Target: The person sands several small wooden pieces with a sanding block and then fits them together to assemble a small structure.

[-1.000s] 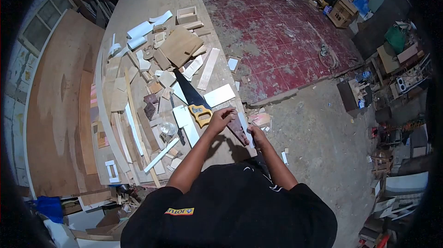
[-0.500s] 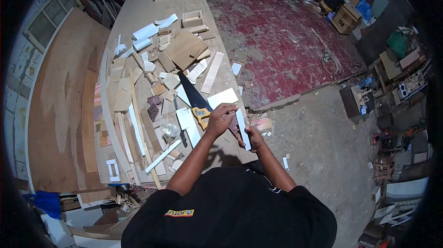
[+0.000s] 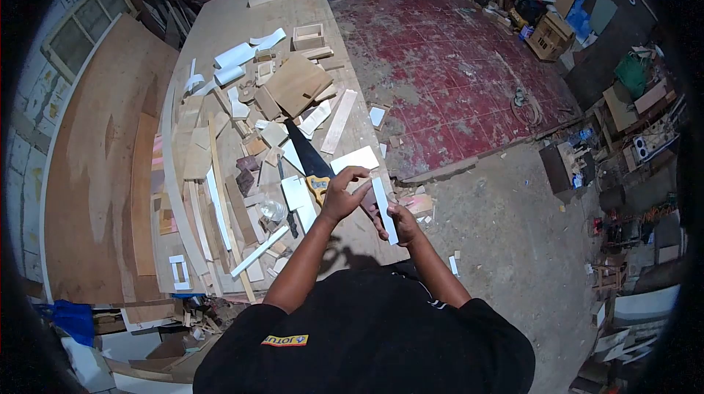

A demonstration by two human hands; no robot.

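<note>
My right hand [image 3: 403, 225] is wrapped round the near end of a narrow white piece of board [image 3: 385, 211], thumb on one side and fingertips showing on the other. Its long white edge faces up, and the side towards my left hand is in dark shadow. At the far end of this piece, my left hand [image 3: 346, 196] has its fingers and thumb bent round the corner in a pinch. A handsaw [image 3: 309, 150] with a yellow handle [image 3: 318, 187] lies on the bench just beyond my left hand. Close by is a flat white panel [image 3: 355, 160].
Offcuts and strips cover much of the wooden bench [image 3: 352, 247]. Among them are a brown board [image 3: 297, 84], a small open wooden box [image 3: 308, 36], a clear container [image 3: 273, 211] and a white stick [image 3: 260, 251]. A raised red tiled floor [image 3: 455, 79] lies beyond the bench's right edge.
The white piece has shifted slightly nearer to me, with my right hand still on it. My left hand has moved a little left and its fingers have shifted at the far end.
</note>
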